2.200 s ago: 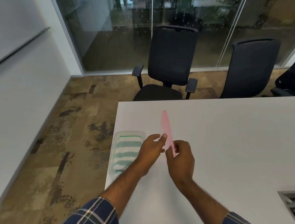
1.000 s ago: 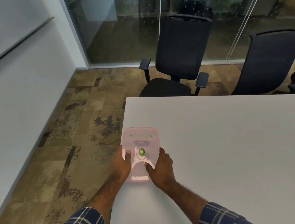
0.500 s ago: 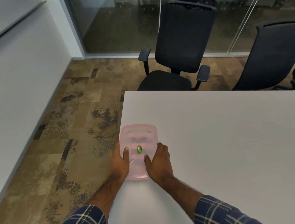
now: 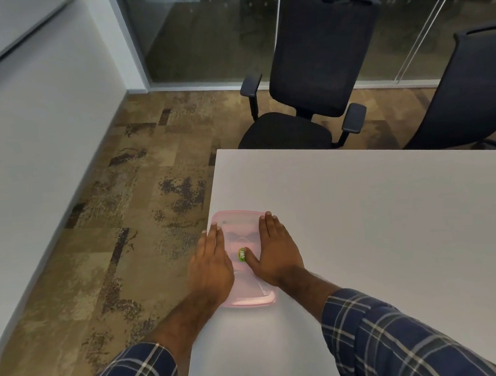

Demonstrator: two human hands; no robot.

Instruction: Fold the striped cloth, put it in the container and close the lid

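A pink translucent lid [image 4: 239, 227] with a small green sticker [image 4: 241, 254] covers the container at the left edge of the white table [image 4: 377, 222]. My left hand [image 4: 211, 265] lies flat on the lid's left side, fingers stretched forward. My right hand [image 4: 275, 252] lies flat on the lid's right side, thumb beside the sticker. Both palms press down and grip nothing. The striped cloth is hidden under the lid.
The container sits right at the table's left edge, with patterned carpet [image 4: 125, 227] below. Two black office chairs [image 4: 315, 72] [image 4: 470, 90] stand at the far side, before a glass wall. A white wall runs along the left.
The lid, held upright in both hands 2.2 s ago, now lies on the container over the cloth. Both hands have slid forward from the near end and flattened on it.
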